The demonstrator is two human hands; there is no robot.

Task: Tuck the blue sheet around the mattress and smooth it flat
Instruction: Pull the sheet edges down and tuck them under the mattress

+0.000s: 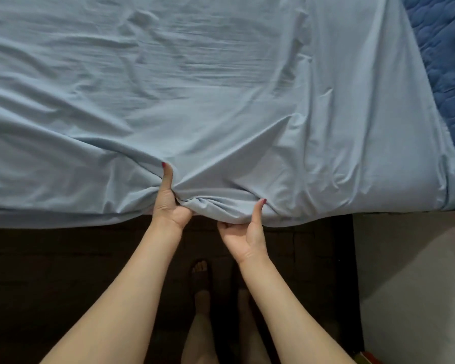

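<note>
The light blue sheet (195, 88) covers the bed and is wrinkled across its top. At the near edge the cloth is bunched into a fold. My left hand (168, 203) grips this bunch, thumb up on top and fingers hidden beneath the cloth. My right hand (243, 232) holds the hem just to the right, thumb pressed against the sheet and fingers curled under its edge. The darker blue quilted mattress (447, 74) shows bare at the right, where the sheet stops short.
A dark bed frame (63, 271) runs below the sheet's near edge. My bare feet (202, 282) stand on the dark floor between my arms. A pale floor or wall surface (410, 271) lies at the lower right.
</note>
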